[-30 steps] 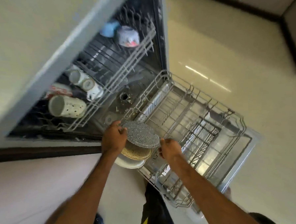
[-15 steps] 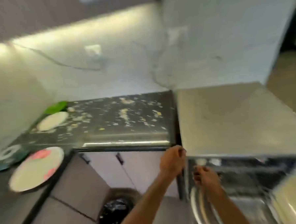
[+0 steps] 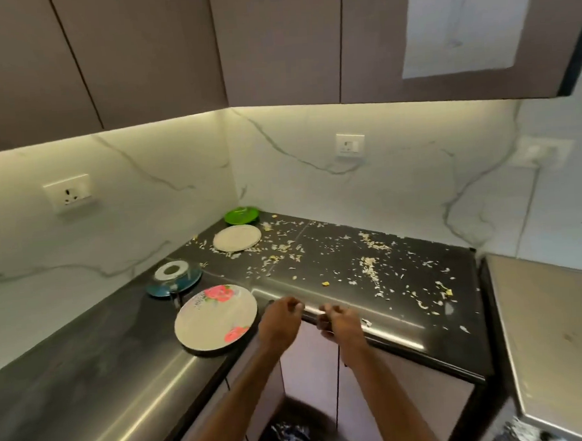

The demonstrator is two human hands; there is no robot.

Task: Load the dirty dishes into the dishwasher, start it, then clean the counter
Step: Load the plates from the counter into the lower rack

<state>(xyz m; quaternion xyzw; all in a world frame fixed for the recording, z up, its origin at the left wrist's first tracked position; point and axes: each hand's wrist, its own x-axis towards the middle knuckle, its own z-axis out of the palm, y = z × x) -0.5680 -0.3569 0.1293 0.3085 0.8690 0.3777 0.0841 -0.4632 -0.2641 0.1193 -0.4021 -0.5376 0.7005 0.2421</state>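
Dark corner worktop (image 3: 89, 382), lit from under the cabinets. Far L on it: blue bowl (image 3: 174, 277), upside down, near the wall. Just in front & to its R, flowered plate (image 3: 215, 317), flat, face up, close to the front edge at the inner corner. Further back, white plate (image 3: 237, 238), flat, w/ a green dish (image 3: 241, 215) behind it in the corner. L hand (image 3: 279, 322) hovers at the worktop's front edge, just R of the flowered plate, near its rim; can't tell if it touches. Fingers curled in, nothing in them. R hand (image 3: 342, 322) just beside it, also over the edge, clenched the same way, empty as far as the blur shows. All dishes lie L of or behind both hands. R of the hands, food scraps (image 3: 368, 250) scattered across the worktop to its R end. Far R, grey appliance top (image 3: 551, 324). Below, btwn the arms, black bin bag (image 3: 287, 436).
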